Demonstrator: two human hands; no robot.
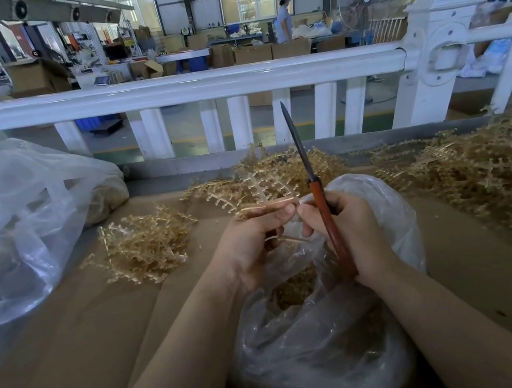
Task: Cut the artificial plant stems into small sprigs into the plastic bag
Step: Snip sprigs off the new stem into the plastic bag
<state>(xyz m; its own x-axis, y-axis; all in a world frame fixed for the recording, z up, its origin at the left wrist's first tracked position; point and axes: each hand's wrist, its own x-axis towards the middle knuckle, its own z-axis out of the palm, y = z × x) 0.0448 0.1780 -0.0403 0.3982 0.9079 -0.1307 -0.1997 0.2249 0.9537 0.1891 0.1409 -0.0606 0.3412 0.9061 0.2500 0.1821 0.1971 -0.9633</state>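
Centrally, left hand point(249, 245) pinching stem point(267, 206), right hand point(345, 229) gripping scissors point(318, 190)

Two bare forearms are reaching in from the bottom edge, one from each lower corner. No sleeve is showing on either; both are uncovered right down to where the edge cuts them off. The left hand point(251, 245) is wearing no glove, and its wrist is carrying no watch or band. The right hand point(352, 232) is just as bare. Short, unpainted nails are showing on the left fingertips point(288, 210). No rings are showing on the fingers that can be seen. Nothing worn is appearing anywhere.
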